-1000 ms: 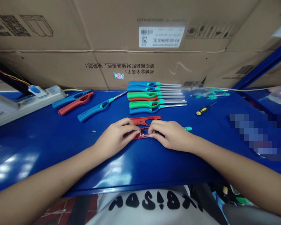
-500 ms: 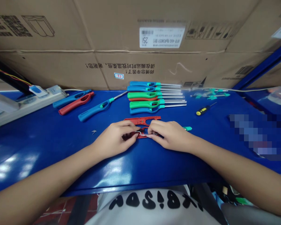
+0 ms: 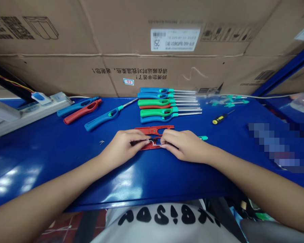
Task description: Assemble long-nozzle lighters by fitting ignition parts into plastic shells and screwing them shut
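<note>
Left hand point(image 3: 121, 146) back, right hand point(image 3: 184, 146) close, both pinching wire point(image 3: 154, 143) in red plastic shell point(image 3: 148, 147)

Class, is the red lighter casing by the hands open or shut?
Open: the upper red half lies apart from the lower red half, held by the left hand and right hand.
</note>
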Tool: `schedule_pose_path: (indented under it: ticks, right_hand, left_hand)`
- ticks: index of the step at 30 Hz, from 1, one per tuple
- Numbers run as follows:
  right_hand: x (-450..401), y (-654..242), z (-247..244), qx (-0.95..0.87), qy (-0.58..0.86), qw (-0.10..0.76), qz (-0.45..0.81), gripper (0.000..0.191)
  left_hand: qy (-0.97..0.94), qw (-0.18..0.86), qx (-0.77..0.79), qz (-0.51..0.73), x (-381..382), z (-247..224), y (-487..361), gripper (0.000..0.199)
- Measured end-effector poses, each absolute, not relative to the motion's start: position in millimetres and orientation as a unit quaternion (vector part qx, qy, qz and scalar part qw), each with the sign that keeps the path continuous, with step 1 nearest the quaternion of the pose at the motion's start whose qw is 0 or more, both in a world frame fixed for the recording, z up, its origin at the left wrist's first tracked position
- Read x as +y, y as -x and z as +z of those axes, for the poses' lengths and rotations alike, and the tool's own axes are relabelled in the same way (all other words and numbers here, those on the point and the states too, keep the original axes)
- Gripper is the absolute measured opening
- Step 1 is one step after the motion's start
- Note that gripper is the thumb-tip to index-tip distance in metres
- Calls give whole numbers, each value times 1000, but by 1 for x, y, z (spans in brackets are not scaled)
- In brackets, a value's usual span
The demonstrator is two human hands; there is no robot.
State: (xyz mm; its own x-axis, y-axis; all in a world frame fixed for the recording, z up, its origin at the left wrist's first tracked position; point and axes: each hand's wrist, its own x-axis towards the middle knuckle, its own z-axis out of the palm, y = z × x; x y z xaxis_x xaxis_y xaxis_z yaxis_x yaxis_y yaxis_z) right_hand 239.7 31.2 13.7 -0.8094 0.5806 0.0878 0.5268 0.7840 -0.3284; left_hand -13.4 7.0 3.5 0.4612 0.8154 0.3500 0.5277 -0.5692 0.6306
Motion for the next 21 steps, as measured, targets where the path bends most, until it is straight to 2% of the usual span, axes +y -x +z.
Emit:
schedule_pose_path:
  ticks: [14,21]
  right_hand:
    - [32,-239,16,-920,314,115,205,12]
    - [32,-238,18,-920,316,105,208,11]
  left_hand:
    - [-856,166,402,281,-2,9,7,22]
    - [-859,174,406,258,-5,10,7,23]
